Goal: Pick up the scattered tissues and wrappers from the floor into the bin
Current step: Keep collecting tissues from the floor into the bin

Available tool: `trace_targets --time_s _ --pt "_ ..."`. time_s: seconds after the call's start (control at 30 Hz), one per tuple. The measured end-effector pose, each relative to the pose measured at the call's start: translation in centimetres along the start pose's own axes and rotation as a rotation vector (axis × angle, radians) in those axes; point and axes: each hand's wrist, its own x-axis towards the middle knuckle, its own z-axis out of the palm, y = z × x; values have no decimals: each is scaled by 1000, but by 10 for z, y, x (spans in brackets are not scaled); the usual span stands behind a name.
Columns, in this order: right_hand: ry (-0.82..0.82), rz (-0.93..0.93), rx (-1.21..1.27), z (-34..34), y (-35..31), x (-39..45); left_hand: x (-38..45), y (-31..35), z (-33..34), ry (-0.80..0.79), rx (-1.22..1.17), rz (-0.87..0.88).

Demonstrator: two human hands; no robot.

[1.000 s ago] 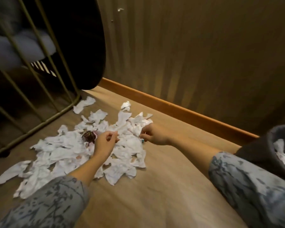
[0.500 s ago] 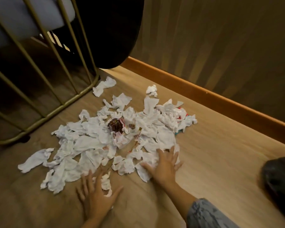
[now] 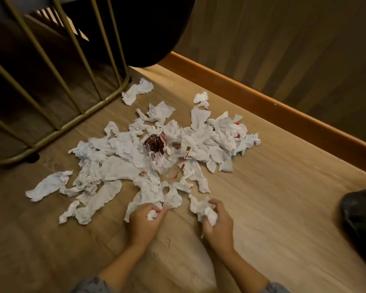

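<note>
Several crumpled white tissues (image 3: 123,166) lie spread over the wooden floor, with a dark red wrapper (image 3: 154,143) and a white printed wrapper (image 3: 162,163) in the middle of the pile. At the pile's near edge, my left hand (image 3: 145,224) is closed around a small wad of tissue (image 3: 152,214). My right hand (image 3: 217,226) grips a bunched tissue (image 3: 201,207) beside it. The dark bin (image 3: 361,218) shows only partly at the right edge.
A gold metal frame (image 3: 106,100) with slanted bars stands at the upper left, close to the far tissues. A dark rounded object (image 3: 148,28) hangs above the floor behind it. A wooden skirting board (image 3: 283,111) and ribbed wall run along the right.
Both hands lay flat and open on the pile's near edge half a second ago; now their fingers have curled shut around tissues. The view has shifted slightly closer.
</note>
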Motion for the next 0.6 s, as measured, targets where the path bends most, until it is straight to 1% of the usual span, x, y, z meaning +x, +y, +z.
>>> trace_targets --time_s 0.1,0.2,0.23,0.27,0.37,0.43,0.47,0.5,0.53,0.6 --pt "140 9 -22 -15 0 28 5 8 -7 171 21 -37" --pt "185 88 -111 -17 0 57 17 23 -17 362 -4 -131" --pt "174 101 -137 -15 -1 64 23 23 -19 386 -16 -155" --pt "135 111 -162 -10 -3 68 28 20 -21 352 -10 -170" --pt "-24 114 -286 8 -2 64 29 -14 -17 69 191 -148" --pt "-65 82 -332 17 3 48 13 -36 -14 -79 303 -105" --pt "-67 61 -324 20 6 38 3 -45 -14 -133 319 -84" --pt "-70 38 -295 21 10 27 -8 -50 -16 -157 319 -59" --pt "-82 3 -258 22 12 17 -19 -54 -18 -139 300 -39" --pt "-127 -104 -178 22 14 1 -37 -52 -24 -25 216 -83"
